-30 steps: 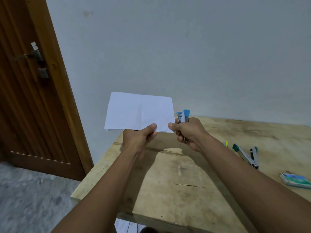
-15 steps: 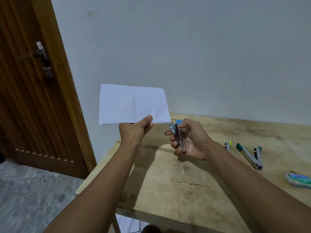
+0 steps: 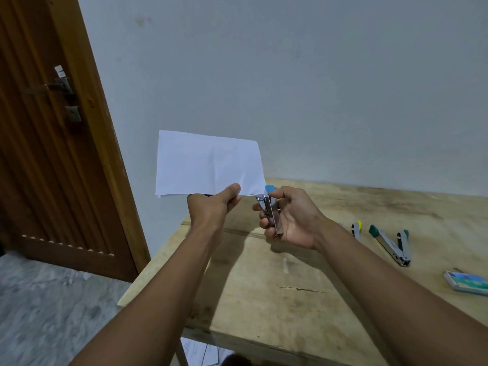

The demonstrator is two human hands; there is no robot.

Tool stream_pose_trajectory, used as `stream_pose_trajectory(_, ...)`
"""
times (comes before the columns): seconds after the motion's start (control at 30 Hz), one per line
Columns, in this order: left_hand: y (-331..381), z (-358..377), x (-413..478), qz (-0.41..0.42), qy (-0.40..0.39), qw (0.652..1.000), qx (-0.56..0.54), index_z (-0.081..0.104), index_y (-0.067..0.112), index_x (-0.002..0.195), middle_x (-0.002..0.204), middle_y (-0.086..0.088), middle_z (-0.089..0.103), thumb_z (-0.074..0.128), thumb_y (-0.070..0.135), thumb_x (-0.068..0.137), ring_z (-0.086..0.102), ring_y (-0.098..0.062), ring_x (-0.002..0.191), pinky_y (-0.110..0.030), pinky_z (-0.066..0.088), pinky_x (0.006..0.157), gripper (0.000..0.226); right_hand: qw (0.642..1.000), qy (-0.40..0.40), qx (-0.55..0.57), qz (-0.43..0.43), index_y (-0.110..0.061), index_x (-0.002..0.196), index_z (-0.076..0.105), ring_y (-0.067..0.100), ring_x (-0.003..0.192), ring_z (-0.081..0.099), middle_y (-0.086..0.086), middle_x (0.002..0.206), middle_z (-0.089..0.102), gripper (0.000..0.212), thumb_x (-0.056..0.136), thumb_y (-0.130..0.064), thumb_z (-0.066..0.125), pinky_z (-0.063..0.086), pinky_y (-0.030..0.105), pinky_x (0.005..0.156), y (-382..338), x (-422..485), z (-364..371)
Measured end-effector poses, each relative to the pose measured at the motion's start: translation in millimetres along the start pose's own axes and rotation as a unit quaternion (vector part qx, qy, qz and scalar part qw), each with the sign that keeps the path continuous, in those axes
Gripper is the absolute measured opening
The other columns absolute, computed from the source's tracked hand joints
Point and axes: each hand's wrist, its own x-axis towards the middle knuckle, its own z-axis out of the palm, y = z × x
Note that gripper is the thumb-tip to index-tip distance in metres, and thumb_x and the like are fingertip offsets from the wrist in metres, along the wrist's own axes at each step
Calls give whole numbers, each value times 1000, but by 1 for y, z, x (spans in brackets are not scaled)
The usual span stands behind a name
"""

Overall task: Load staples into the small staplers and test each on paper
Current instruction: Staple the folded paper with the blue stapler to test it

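Observation:
My left hand (image 3: pixel 211 207) pinches the bottom edge of a folded white paper (image 3: pixel 208 163), held upright above the table's left end. My right hand (image 3: pixel 290 217) grips a small metal stapler with a blue tip (image 3: pixel 269 207), its nose touching the paper's lower right corner. A green-tipped stapler (image 3: pixel 390 244) lies swung open on the wooden table (image 3: pixel 303 299) to the right. A yellow-tipped stapler (image 3: pixel 356 229) lies just left of it, partly hidden behind my right forearm. A box of staples (image 3: pixel 466 282) rests near the right edge.
A brown wooden door (image 3: pixel 47 154) with a latch stands to the left, and a pale wall rises behind the table. Grey stone floor shows at the lower left. Some papers (image 3: pixel 200 352) lie on the floor under the table's front edge.
My right hand pulled the blue stapler away from the paper and downward, then brought its nose back up to the paper's lower right corner. The left hand kept hold of the paper.

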Motion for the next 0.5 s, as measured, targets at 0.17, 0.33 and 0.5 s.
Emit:
stream_pose_trajectory(0.17, -2, -3, 1, 31, -9, 999, 26, 66, -1, 71, 51, 6, 62, 82, 1, 70, 66, -14, 55, -29, 59, 70, 17, 1000, 12, -2, -17, 0, 112, 57, 16, 56, 50, 6, 72, 50, 44, 86, -35, 51, 38, 24, 48, -2, 0, 1)
stream_pose_trajectory(0.33, -2, -3, -1, 41, -20, 998, 33, 62, 1, 65, 45, 10, 58, 82, 0, 69, 62, -10, 50, -29, 60, 70, 20, 999, 23, -16, -26, -5, 107, 58, 16, 55, 50, 5, 70, 49, 51, 93, -53, 50, 38, 23, 46, -2, 2, 3)
stream_pose_trajectory(0.5, 1, -3, 1, 74, -7, 995, 60, 58, 3, 62, 40, 13, 51, 82, 1, 69, 62, -17, 55, -22, 57, 62, 25, 998, 39, -29, -29, -4, 106, 58, 15, 54, 50, 4, 69, 50, 49, 94, -51, 49, 37, 23, 45, -1, 0, 2)
